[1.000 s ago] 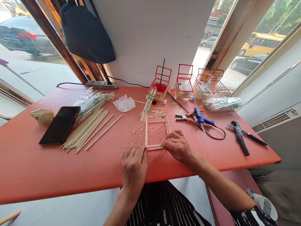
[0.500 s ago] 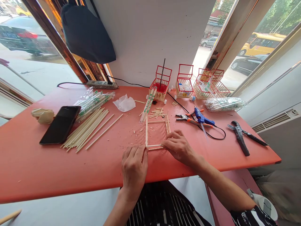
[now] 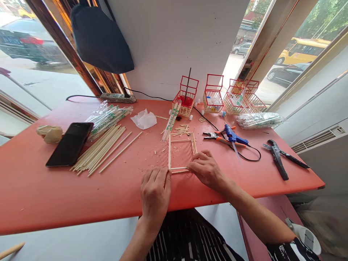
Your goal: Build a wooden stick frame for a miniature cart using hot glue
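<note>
A small rectangular frame of wooden sticks (image 3: pixel 169 152) stands on the red tabletop close to its front edge. My left hand (image 3: pixel 155 186) is closed on the frame's near left corner, fingertips pressed to the sticks. At the near right corner, my right hand (image 3: pixel 208 170) pinches the frame between thumb and fingers. Its far end and left side show plainly, while my fingers cover part of both near corners. Short cut sticks (image 3: pixel 182 129) lie just beyond the frame, beside paper-wrapped chopsticks (image 3: pixel 172 121).
Loose chopsticks (image 3: pixel 100 150) and a phone (image 3: pixel 70 144) lie to the left. To the right are pliers (image 3: pixel 213 135), a blue glue gun (image 3: pixel 234 136) with its cord, and black-handled cutters (image 3: pixel 277 159). Several small stick carts (image 3: pixel 213 95) line the back.
</note>
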A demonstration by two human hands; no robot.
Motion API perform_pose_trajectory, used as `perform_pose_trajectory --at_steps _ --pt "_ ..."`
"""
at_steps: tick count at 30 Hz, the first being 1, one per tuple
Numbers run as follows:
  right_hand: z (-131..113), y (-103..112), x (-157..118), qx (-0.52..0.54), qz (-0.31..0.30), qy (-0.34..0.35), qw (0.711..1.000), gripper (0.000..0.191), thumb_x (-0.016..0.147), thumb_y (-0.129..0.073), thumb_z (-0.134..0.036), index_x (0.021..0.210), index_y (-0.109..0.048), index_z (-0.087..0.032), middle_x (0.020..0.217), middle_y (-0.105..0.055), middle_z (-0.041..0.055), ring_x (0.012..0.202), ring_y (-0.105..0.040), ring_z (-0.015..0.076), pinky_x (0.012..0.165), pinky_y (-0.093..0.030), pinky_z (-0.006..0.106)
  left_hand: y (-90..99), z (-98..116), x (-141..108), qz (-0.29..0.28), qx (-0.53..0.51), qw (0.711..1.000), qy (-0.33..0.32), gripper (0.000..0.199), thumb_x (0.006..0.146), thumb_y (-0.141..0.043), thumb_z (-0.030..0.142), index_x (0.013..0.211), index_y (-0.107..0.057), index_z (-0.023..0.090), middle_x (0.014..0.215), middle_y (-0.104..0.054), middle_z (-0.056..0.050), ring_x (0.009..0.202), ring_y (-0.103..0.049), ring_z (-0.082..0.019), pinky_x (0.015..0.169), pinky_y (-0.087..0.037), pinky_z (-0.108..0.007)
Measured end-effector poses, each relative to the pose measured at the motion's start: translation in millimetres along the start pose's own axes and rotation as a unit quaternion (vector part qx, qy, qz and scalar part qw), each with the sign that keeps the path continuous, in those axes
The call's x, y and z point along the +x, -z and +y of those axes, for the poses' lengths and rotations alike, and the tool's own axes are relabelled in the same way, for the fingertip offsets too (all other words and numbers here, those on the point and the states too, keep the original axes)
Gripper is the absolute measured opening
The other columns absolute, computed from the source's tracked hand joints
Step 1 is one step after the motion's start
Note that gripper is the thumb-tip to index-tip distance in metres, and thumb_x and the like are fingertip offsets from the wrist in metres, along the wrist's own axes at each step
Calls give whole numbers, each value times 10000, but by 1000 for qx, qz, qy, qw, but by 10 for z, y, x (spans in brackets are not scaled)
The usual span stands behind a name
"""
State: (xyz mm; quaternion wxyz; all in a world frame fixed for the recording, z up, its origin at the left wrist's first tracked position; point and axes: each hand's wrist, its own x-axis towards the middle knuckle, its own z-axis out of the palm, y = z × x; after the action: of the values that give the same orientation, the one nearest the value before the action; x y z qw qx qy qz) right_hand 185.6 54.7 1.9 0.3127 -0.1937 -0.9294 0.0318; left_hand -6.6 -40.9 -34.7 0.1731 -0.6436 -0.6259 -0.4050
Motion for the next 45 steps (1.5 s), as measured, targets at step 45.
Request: perform_pose_trajectory --at_steps 45 --pt "-5 14 2 8 -18 -11 1000 212 1033 -468 -133 909 -629 -192 787 -691 21 845 -582 158 869 -358 340 -22 -14 -13 -1 -8 1000 10 117 964 -554 146 984 -669 163 872 -728 -84 847 -633 -249 816 -499 -375"
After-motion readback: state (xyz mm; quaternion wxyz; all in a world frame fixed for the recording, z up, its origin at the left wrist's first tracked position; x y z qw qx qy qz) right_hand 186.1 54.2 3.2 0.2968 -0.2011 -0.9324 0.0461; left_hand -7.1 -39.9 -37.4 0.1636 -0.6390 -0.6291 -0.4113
